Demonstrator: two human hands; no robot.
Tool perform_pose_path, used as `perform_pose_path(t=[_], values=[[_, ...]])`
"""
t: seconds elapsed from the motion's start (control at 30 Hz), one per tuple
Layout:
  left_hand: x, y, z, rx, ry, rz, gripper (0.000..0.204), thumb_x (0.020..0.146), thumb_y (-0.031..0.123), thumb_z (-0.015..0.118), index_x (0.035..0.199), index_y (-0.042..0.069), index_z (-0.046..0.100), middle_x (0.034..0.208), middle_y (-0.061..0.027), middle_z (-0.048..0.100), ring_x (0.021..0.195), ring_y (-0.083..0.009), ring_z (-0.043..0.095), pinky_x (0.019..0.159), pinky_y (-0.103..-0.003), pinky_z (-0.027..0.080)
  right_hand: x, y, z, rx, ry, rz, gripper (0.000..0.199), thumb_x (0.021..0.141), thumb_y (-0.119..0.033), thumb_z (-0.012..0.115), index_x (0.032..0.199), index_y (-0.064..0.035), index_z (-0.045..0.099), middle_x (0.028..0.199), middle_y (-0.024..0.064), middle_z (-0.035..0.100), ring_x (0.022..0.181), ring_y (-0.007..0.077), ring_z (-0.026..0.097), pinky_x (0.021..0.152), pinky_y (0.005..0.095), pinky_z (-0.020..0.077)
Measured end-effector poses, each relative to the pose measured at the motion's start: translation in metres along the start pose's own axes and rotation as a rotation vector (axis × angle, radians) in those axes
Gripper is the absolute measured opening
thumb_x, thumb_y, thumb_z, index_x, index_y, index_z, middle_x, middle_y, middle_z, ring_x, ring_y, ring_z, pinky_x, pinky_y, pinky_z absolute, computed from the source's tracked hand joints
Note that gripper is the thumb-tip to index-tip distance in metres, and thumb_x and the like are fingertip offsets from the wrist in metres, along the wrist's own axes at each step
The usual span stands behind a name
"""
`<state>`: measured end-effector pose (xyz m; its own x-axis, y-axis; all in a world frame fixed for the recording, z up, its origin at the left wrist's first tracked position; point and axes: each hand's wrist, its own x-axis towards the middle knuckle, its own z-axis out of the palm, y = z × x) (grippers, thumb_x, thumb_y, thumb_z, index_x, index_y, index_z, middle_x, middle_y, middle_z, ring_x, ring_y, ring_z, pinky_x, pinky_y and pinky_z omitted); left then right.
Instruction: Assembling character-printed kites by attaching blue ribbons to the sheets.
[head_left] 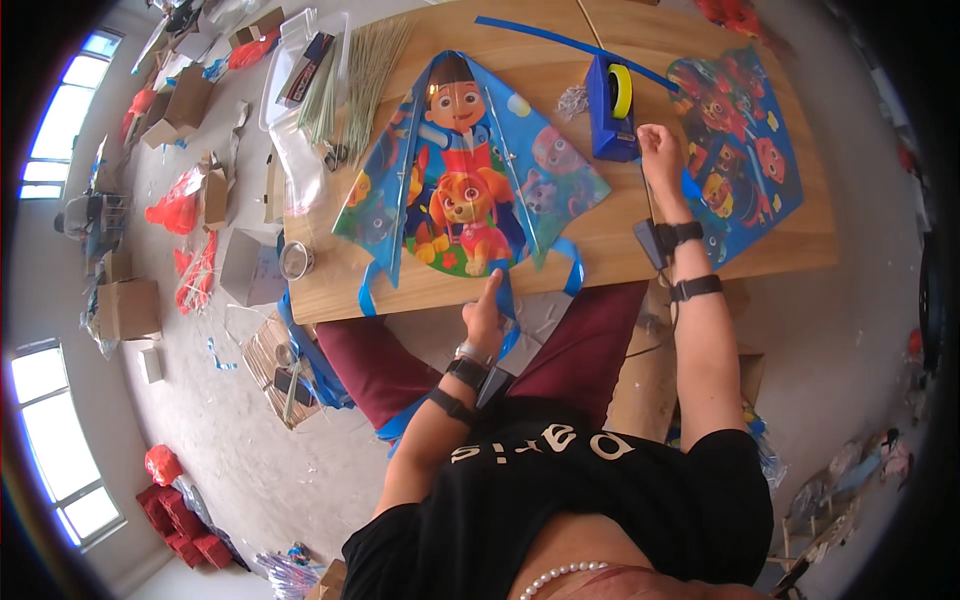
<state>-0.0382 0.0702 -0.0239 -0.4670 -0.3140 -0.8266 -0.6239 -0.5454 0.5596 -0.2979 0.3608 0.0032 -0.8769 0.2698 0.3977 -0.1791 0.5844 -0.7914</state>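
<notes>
A diamond-shaped kite point(455, 160) with cartoon figures on blue film lies on the wooden table in front of me. Blue ribbon strips hang from its lower edge; the middle blue ribbon point(505, 300) runs down beside my left hand point(482, 322). That hand is closed, its tip pressing at the kite's bottom edge where this ribbon meets it. My right hand point(660, 158) is raised beside the blue tape dispenser point(612, 135), which carries a yellow-rimmed roll point(621, 92). Its fingers are curled together; anything between them is too small to make out.
A second printed kite sheet point(750, 150) lies at the table's right. Thin sticks point(370, 80) and a clear plastic box point(275, 95) sit at the far left. A tape roll point(296, 260) rests by the left edge. Cardboard boxes point(130, 308) and red bags point(175, 203) stand on the floor.
</notes>
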Motion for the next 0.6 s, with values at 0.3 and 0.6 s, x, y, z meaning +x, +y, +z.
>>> perform_pose_path(t=[0.3, 0.6], values=[[0.007, 0.000, -0.007, -0.018, -0.009, -0.009, 0.041, 0.078, 0.045, 0.085, 0.074, 0.018, 0.055, 0.063, 0.0074, 0.039, 0.049, -0.0074, 0.033, 0.048, -0.027, 0.025, 0.032, -0.005, 0.005, 0.129, -0.527, 0.569, 0.018, 0.096, -0.024, 0.069, 0.100, -0.0070, 0.071, 0.083, -0.0043, 0.063, 0.075, 0.0057, 0.054, 0.066, 0.0215, 0.0465], [0.010, -0.003, -0.011, -0.015, -0.013, -0.007, 0.042, 0.077, 0.046, 0.085, 0.072, 0.016, 0.056, 0.063, 0.0076, 0.041, 0.050, -0.0065, 0.035, 0.048, -0.025, 0.026, 0.029, -0.004, -0.003, 0.620, -0.459, 0.799, 0.014, 0.087, -0.017, 0.079, 0.094, -0.0092, 0.069, 0.081, -0.0014, 0.064, 0.073, 0.0103, 0.056, 0.075, 0.0285, 0.0511]])
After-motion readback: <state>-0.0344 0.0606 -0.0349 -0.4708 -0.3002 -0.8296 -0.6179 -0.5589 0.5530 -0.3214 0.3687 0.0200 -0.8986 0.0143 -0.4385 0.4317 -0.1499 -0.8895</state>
